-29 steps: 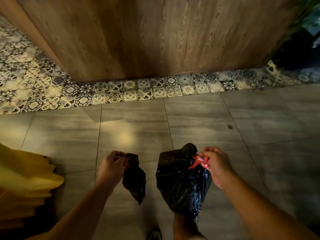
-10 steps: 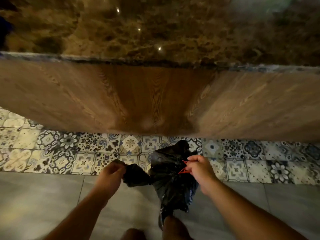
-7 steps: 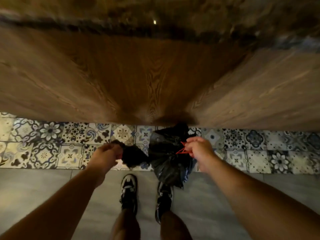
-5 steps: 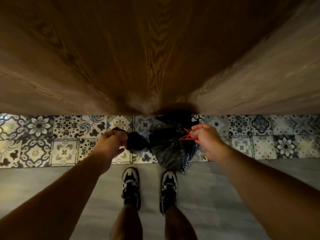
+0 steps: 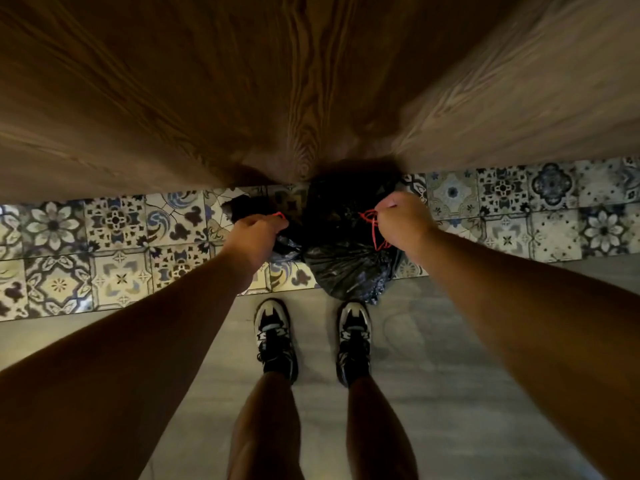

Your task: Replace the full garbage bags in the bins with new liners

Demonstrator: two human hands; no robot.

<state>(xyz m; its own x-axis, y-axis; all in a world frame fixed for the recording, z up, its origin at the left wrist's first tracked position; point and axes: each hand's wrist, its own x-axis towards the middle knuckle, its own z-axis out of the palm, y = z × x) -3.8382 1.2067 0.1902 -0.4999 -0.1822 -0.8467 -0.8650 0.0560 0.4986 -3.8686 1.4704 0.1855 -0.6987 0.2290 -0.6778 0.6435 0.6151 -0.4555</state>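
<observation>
1. You're gripping the big black garbage bag (image 5: 349,268) with your right hand (image 5: 403,221), fingers clamped on its red drawstring (image 5: 372,225), hanging above the patterned tiles (image 5: 117,237).
2. Your left hand (image 5: 256,233) is pinching shut a smaller black bag (image 5: 242,209).
3. Contents hidden, no readable labels.

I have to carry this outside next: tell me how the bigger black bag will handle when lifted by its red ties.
The bigger black bag is probably floppy: its film is creased and sags below the right hand. It seems fairly light, hanging from thin red ties in one fist. The glossy plastic may be slippery, so grip the ties.
</observation>
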